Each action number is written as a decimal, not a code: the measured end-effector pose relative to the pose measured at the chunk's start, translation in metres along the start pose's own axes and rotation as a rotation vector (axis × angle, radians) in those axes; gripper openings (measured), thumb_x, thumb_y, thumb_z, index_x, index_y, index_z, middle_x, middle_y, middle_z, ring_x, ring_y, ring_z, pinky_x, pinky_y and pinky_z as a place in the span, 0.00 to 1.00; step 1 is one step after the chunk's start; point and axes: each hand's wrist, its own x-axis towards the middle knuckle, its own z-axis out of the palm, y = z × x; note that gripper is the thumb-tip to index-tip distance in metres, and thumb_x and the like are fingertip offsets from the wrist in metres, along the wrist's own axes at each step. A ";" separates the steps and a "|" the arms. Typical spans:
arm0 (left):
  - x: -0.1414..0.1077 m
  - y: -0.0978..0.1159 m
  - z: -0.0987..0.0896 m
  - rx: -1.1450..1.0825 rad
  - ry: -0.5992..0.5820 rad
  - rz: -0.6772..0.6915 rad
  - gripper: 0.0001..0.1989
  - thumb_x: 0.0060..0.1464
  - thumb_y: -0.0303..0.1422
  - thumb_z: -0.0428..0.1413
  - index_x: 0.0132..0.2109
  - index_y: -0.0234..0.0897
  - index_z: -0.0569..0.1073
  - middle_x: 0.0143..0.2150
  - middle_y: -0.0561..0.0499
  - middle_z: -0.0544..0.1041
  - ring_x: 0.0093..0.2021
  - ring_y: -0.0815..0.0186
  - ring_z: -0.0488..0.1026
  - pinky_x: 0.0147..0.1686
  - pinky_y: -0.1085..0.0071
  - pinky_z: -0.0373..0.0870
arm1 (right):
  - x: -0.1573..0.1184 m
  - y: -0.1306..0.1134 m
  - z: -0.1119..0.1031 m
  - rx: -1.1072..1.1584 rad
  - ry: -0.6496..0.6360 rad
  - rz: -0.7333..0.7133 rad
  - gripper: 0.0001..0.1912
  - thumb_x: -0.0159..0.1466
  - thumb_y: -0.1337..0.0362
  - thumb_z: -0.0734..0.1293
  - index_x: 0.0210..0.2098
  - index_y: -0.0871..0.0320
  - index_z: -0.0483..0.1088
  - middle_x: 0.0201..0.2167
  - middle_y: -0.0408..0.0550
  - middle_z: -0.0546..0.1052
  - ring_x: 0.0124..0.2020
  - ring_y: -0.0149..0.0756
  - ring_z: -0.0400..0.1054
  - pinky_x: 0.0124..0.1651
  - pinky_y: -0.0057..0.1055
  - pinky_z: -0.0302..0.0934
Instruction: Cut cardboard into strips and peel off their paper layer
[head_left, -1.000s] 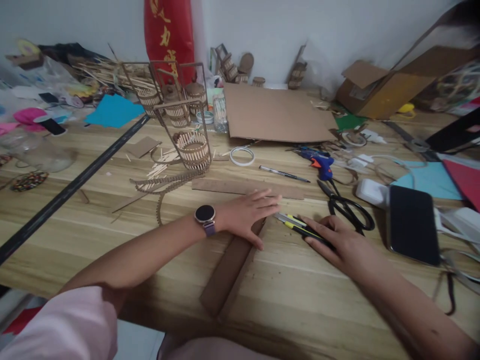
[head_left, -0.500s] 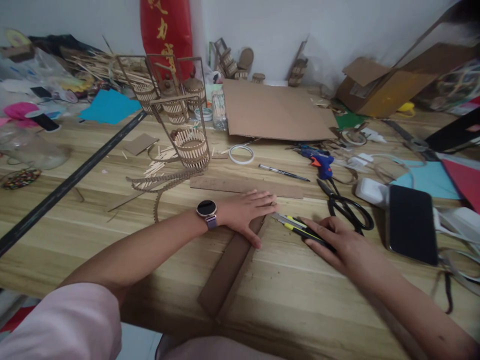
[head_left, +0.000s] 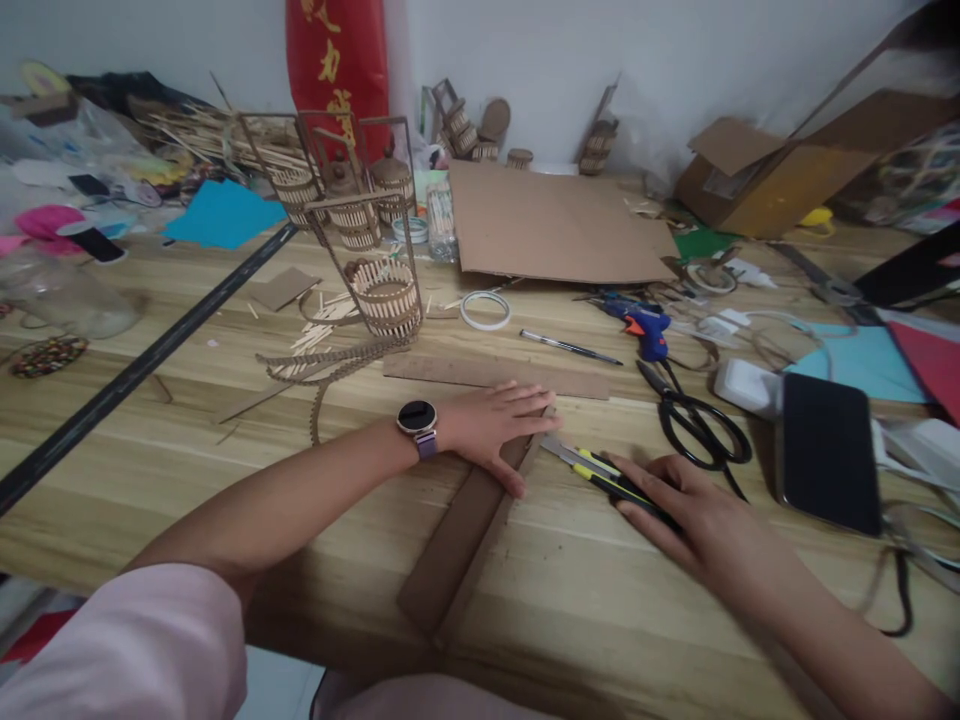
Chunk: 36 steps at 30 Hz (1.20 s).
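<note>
Strip: the cardboard strip [head_left: 454,545] lies slantwise on the bench [head_left: 615,610], its near end toward me and its far end under my left hand [head_left: 487,430].
Left arm: reaches in from my lower left, the forearm slanting up to the strip, a watch [head_left: 416,418] at the wrist.
Left hand: palm down across the strip's far end, the thumb angled back toward me along its right side.
Left fingers: fanned wide and nearly straight, pointing right, pressed flat rather than closed round anything.
Right arm: comes from my lower right, the forearm slanting toward the strip's far end.
Right hand: my right hand [head_left: 694,510] is low to the right of the strip, its back turned up.
Right fingers: narrow, closed round the cutter [head_left: 619,485], thumb on the near side and index finger stretched along the far side.
Blade: the blade [head_left: 559,450] points away and left, its tip at the strip's right edge by my left fingers; I cannot tell if it touches.
Slat: a flat cardboard slat [head_left: 442,370] lies crosswise just beyond the strip.
Scissors: the scissors [head_left: 697,425] rest to the right of the strip, beyond my right hand.
Pen: the pen [head_left: 570,346] lies beyond the strip, to the right.
</note>
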 end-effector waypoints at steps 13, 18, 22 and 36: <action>0.000 0.000 -0.001 0.021 -0.012 -0.007 0.53 0.56 0.57 0.62 0.76 0.33 0.51 0.79 0.38 0.40 0.79 0.48 0.37 0.75 0.53 0.33 | -0.005 -0.009 0.002 -0.131 0.047 -0.089 0.26 0.75 0.51 0.55 0.62 0.55 0.73 0.38 0.52 0.76 0.29 0.38 0.77 0.30 0.34 0.72; 0.001 0.000 0.000 0.033 -0.005 0.001 0.53 0.56 0.58 0.61 0.76 0.31 0.52 0.79 0.37 0.41 0.79 0.47 0.37 0.75 0.53 0.34 | -0.009 -0.014 0.005 -0.153 0.082 -0.091 0.26 0.76 0.52 0.54 0.62 0.55 0.73 0.38 0.52 0.76 0.29 0.36 0.77 0.29 0.32 0.71; 0.000 0.001 0.000 0.053 -0.005 -0.003 0.52 0.58 0.59 0.59 0.76 0.32 0.51 0.79 0.38 0.41 0.79 0.48 0.37 0.75 0.54 0.34 | -0.008 -0.015 0.003 -0.158 0.071 -0.103 0.25 0.76 0.52 0.55 0.62 0.55 0.72 0.39 0.52 0.77 0.30 0.37 0.77 0.31 0.33 0.72; -0.001 0.005 -0.004 0.078 -0.010 -0.032 0.44 0.65 0.57 0.51 0.76 0.34 0.52 0.79 0.39 0.42 0.79 0.50 0.39 0.75 0.52 0.38 | -0.003 -0.031 -0.002 -0.239 0.166 -0.187 0.26 0.77 0.54 0.53 0.56 0.60 0.75 0.35 0.50 0.76 0.25 0.35 0.76 0.26 0.31 0.70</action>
